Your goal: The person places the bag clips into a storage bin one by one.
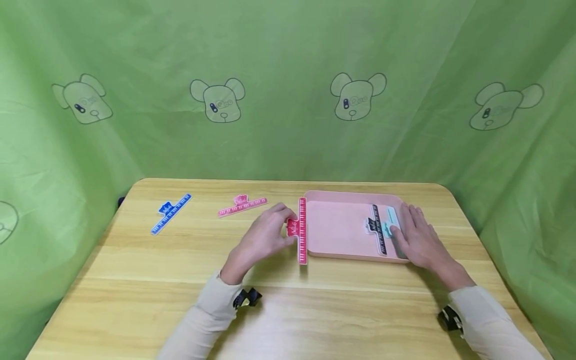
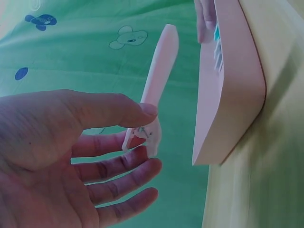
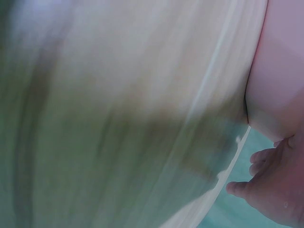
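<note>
In the head view, my left hand (image 1: 266, 232) pinches a red clip (image 1: 303, 230) patterned with piano keys, held upright just off the left end of a pink tray (image 1: 342, 256). The left wrist view gives the clip (image 2: 161, 66) edge-on, its small spring showing between thumb and fingers. At the tray's right end rests my right hand (image 1: 423, 240), fingers fairly straight along the rim, thumb reaching inward. Beside that thumb, a teal clip (image 1: 391, 216) lies in the tray, partly covered. A black piano-key clip (image 1: 379, 230) lies just left of it.
A pink piano-key clip (image 1: 243, 206) and a blue one (image 1: 171, 214) lie on the wooden table (image 1: 148, 280), left of the tray. Behind the table hangs a green curtain (image 1: 288, 145) printed with bear heads.
</note>
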`<state>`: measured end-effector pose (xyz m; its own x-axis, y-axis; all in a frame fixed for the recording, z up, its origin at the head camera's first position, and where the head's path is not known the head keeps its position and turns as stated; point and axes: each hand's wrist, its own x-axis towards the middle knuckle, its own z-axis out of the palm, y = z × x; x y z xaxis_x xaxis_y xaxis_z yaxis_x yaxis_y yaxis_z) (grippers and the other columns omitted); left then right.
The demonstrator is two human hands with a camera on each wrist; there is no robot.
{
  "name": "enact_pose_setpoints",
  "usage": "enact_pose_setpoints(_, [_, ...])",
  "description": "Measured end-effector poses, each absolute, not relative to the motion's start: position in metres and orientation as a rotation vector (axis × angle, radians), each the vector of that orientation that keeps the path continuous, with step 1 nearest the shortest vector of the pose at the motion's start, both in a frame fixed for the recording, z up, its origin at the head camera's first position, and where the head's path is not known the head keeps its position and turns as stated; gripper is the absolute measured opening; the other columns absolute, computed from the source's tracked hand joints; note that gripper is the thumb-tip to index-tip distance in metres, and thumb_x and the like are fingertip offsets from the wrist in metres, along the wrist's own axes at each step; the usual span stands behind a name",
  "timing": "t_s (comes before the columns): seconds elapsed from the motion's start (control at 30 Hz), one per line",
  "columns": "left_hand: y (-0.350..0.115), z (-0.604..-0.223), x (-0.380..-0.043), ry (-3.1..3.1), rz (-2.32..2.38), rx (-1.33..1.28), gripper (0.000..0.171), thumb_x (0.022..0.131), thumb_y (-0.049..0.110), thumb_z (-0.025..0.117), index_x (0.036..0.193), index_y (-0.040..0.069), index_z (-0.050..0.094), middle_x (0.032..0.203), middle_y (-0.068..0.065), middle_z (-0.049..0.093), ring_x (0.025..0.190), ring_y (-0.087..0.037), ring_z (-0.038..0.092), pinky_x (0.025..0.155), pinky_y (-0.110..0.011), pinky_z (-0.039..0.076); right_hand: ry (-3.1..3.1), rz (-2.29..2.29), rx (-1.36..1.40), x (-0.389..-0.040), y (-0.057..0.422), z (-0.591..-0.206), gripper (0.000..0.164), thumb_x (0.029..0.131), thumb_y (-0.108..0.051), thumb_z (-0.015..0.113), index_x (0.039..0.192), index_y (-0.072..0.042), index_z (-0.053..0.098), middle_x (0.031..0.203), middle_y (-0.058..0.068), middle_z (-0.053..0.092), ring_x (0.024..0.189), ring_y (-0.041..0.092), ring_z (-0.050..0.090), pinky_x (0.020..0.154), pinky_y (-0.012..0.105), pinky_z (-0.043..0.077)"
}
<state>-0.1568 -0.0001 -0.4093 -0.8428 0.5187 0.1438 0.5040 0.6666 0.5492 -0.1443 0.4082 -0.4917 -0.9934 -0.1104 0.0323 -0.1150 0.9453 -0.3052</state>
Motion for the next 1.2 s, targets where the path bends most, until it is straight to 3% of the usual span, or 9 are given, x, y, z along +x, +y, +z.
enact_pose_setpoints(0.43, [0.030,-0.412,-0.165,2.812,0.966,0.878,0.041,0.084,0.013,0.085,0.120,0.001,0.069,0.110,-0.004,0.064,0.101,-0.022,0.064,0.087,-0.026,0.054,-3.085,0.478,0.183,-0.146,0.410,-0.494,0.079,0.109,-0.046,0.029,0.161,0.004,-0.003,0.163,0.038,0.004,0.150,0.055,0.003,0.112,0.079,0.012])
enact_pose_setpoints(0.73, [0.053,-0.415,-0.173,2.823,0.942,0.865,0.043,0.082,0.016,0.087,0.119,0.003,0.069,0.102,0.001,0.060,0.087,-0.011,0.058,0.075,-0.019,0.051,-3.086,0.477,0.178,-0.145,0.410,-0.493,0.079,0.109,-0.046,0.029,0.160,0.005,-0.003,0.163,0.038,0.004,0.150,0.056,0.004,0.112,0.079,0.012])
enact_pose_setpoints(1.03, [0.075,-0.425,-0.179,2.763,0.979,0.811,0.046,0.083,0.014,0.086,0.124,0.003,0.068,0.101,0.000,0.058,0.081,-0.012,0.056,0.065,-0.017,0.050,-3.083,0.468,0.185,-0.144,0.409,-0.492,0.079,0.109,-0.046,0.028,0.160,0.005,-0.004,0.163,0.037,0.002,0.150,0.055,0.003,0.112,0.079,0.012])
enact_pose_setpoints(1.2, [0.084,-0.431,-0.182,2.791,0.932,0.834,0.045,0.084,0.017,0.087,0.123,0.004,0.069,0.103,0.000,0.058,0.083,-0.010,0.055,0.067,-0.016,0.048,-3.079,0.458,0.184,-0.144,0.410,-0.491,0.079,0.109,-0.047,0.028,0.160,0.005,-0.002,0.164,0.036,0.002,0.151,0.054,0.002,0.111,0.080,0.011])
